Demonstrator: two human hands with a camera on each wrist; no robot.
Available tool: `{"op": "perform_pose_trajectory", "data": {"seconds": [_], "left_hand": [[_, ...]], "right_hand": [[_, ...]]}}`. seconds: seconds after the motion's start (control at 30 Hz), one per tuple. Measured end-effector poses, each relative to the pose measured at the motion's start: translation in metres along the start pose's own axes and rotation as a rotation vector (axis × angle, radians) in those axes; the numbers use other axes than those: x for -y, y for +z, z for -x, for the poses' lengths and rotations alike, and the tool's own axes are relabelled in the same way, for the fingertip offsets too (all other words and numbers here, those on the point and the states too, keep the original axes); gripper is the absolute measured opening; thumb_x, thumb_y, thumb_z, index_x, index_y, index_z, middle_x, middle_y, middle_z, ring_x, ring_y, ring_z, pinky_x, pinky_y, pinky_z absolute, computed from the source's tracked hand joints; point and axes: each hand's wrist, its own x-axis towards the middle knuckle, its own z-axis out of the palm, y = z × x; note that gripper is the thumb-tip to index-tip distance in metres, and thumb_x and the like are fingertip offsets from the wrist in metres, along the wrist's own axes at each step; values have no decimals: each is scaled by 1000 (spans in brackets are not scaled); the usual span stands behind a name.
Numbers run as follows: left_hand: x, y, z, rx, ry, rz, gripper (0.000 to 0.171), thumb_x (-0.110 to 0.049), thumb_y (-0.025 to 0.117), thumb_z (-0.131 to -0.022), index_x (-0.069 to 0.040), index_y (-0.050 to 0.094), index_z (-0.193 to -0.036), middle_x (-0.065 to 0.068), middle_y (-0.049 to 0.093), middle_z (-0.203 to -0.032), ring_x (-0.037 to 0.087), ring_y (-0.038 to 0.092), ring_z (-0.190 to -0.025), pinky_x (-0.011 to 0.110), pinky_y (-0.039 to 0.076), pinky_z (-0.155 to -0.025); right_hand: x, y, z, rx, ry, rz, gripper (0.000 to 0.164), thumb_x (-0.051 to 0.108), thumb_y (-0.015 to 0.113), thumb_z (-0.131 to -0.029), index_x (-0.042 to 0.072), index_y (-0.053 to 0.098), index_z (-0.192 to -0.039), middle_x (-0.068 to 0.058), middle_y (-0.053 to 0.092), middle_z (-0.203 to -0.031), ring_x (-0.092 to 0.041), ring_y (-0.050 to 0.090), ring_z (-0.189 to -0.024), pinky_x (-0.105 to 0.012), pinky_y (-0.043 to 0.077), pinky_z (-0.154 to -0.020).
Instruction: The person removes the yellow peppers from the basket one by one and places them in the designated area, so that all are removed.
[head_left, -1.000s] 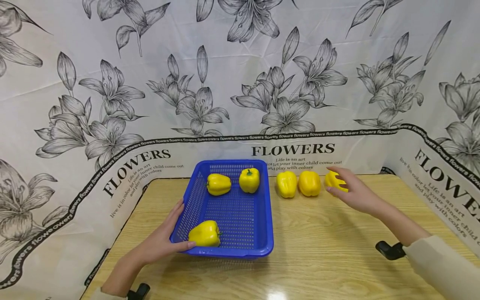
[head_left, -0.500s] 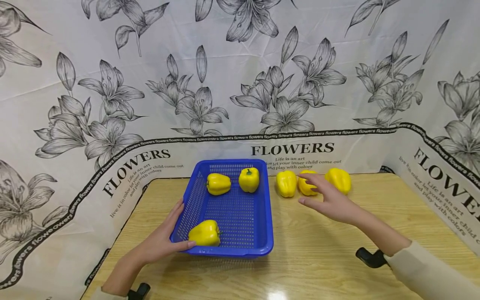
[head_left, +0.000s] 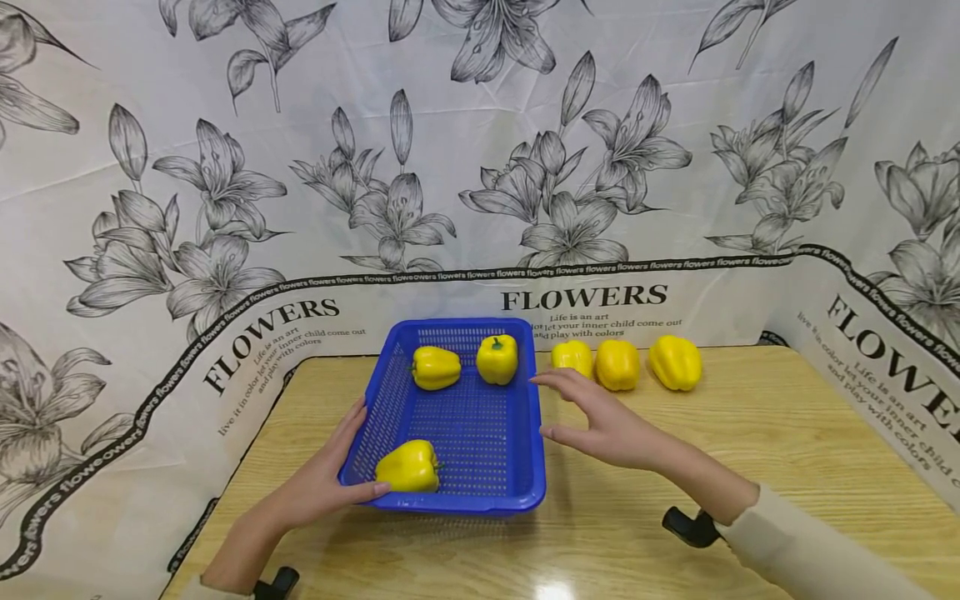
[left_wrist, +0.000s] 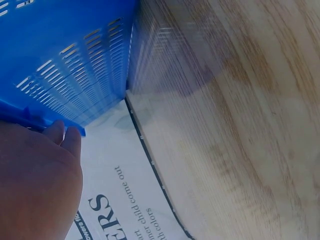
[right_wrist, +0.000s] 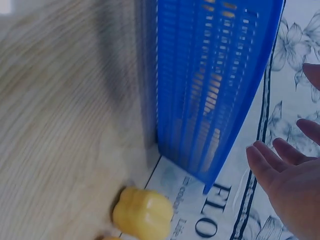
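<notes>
A blue perforated plastic basket (head_left: 538,454) stands on the table with three yellow bell peppers inside: one back left (head_left: 436,368), one back right (head_left: 497,360), one at the front-left corner (head_left: 408,467). My left hand (head_left: 322,479) grips that corner, thumb over the near rim and fingers along the left side; the left wrist view shows fingers at the basket's rim (left_wrist: 75,55). My right hand (head_left: 607,425), holding nothing, hovers at the basket's right rim with fingers spread apart. It partly covers the leftmost of three yellow bell peppers outside (head_left: 572,356). In the right wrist view, this hand (right_wrist: 295,185) is beside the basket wall.
Beside that pepper sit a middle pepper (head_left: 617,365) and a right one (head_left: 676,363), in a row along the table's back edge. A floral-printed cloth (head_left: 420,296) hangs behind and at both sides. The wooden table (head_left: 637,533) extends in front.
My right hand has moved left and toward me, from the rightmost pepper past the middle one to the basket's right rim. The left hand, basket and peppers stay in place.
</notes>
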Motion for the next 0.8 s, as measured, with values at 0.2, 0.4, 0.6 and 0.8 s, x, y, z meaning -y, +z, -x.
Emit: {"op": "perform_pose_trajectory", "data": {"seconds": [0.2,0.4,0.6,0.8], "left_hand": [[0,0,0,-4,5,-5,114,-50,78,-86,-16,5,-166,0,-5,-173,40,8,-156,71,20,-116],[0,0,1,-8,10,-3,113,-49,78,-87,-15,5,-166,4,-4,-173,41,8,-156,71,20,-116],[0,0,1,-7,5,1,113,-49,78,-87,-16,4,-166,2,-5,-173,41,8,-156,71,20,-116],[-1,1,1,-8,5,11,113,-47,78,-87,-15,4,-166,2,-5,-173,41,7,-156,71,19,-116]], "right_hand": [[17,18,-7,88,-28,-6,58,22,72,-97,12,48,-149,-7,45,-154,-28,45,-141,-52,42,-113],[31,36,-16,145,-59,-2,60,22,70,-97,11,46,-151,-8,42,-154,-30,41,-143,-53,37,-116],[38,55,-26,183,-57,12,62,25,70,-97,13,44,-152,-7,42,-154,-27,44,-142,-50,41,-114],[44,68,-36,209,-34,43,63,29,70,-97,13,44,-152,-7,43,-154,-25,46,-140,-48,43,-113]]}}
